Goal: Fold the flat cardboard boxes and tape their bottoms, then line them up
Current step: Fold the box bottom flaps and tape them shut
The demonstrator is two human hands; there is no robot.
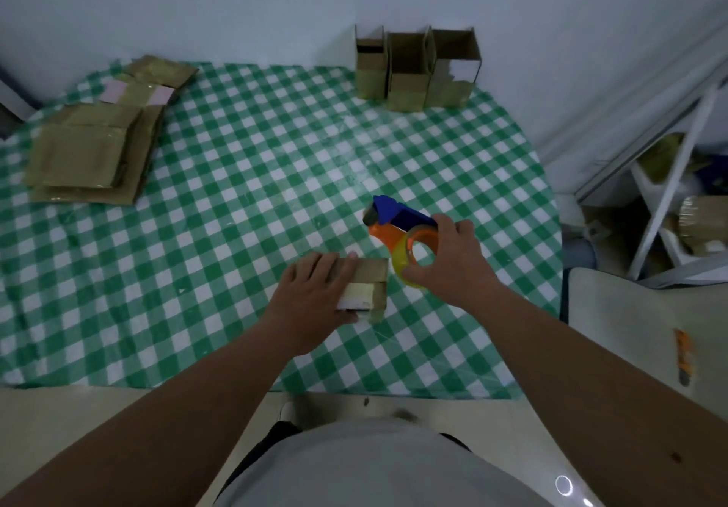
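Note:
A small folded cardboard box (372, 284) lies on the green checked tablecloth (236, 211), near the front middle. My left hand (315, 298) rests on its top, fingers laid over it and thumb against its near side. Just right of the box, my right hand (449, 258) grips an orange and blue tape dispenser (398, 223) with a yellowish tape roll. The dispenser's blue head points away to the upper left. Three folded boxes (413, 69) stand upright in a row at the table's far edge, against the wall.
A pile of flat cardboard boxes (90, 152) lies at the far left of the table, with more flat ones (153, 81) behind it. A white shelf frame (665, 191) with cardboard stands to the right. A pale surface (630, 329) at the right holds an orange cutter (683, 357).

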